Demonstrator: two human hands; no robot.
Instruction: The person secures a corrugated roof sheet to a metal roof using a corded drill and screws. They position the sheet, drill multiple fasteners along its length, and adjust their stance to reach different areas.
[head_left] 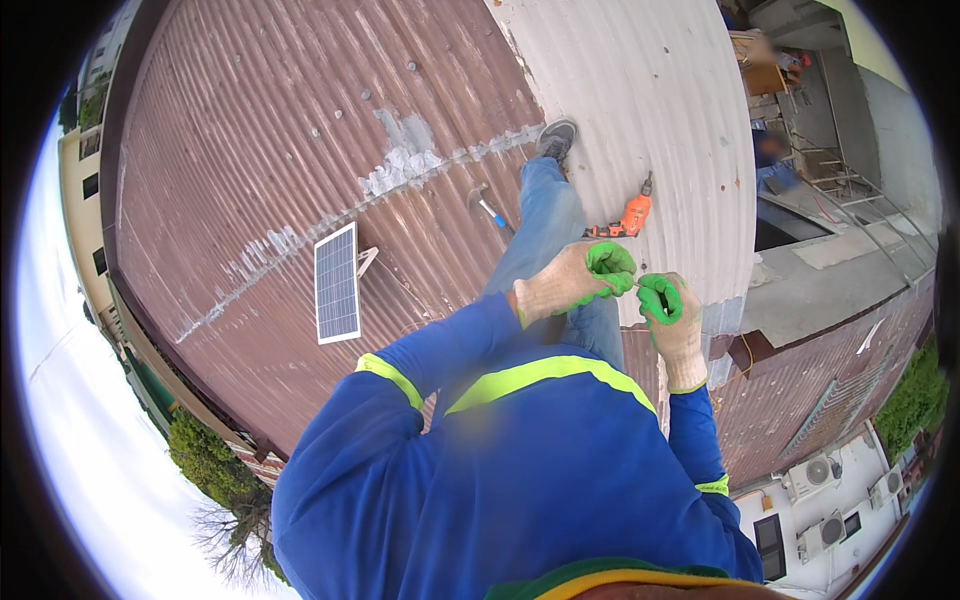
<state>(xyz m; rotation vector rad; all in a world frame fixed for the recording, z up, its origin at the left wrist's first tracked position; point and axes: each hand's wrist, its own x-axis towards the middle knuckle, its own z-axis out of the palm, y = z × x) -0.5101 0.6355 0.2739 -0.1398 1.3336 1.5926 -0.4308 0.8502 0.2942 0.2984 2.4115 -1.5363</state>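
Note:
Both my hands wear cream work gloves with green-coated fingers and are raised close together in front of my chest. My left hand (582, 277) is closed, its thumb and fingertips pinched. Just to its right, my right hand (672, 318) is closed in a pinch too. Something thin and small seems to lie between the fingertips; it is too small to name. Beyond my hands an orange cordless drill (632, 215) lies on the pale roof sheet. A hammer (488, 207) with a blue-and-white handle rests on the brown roofing, left of my leg.
A small solar panel (338, 283) on a bracket stands on the brown corrugated roof (290, 130) to the left. A grey sealed seam (400, 180) crosses the roofing. At right the roof edge drops toward a person (772, 160) and a metal ladder (860, 200) below.

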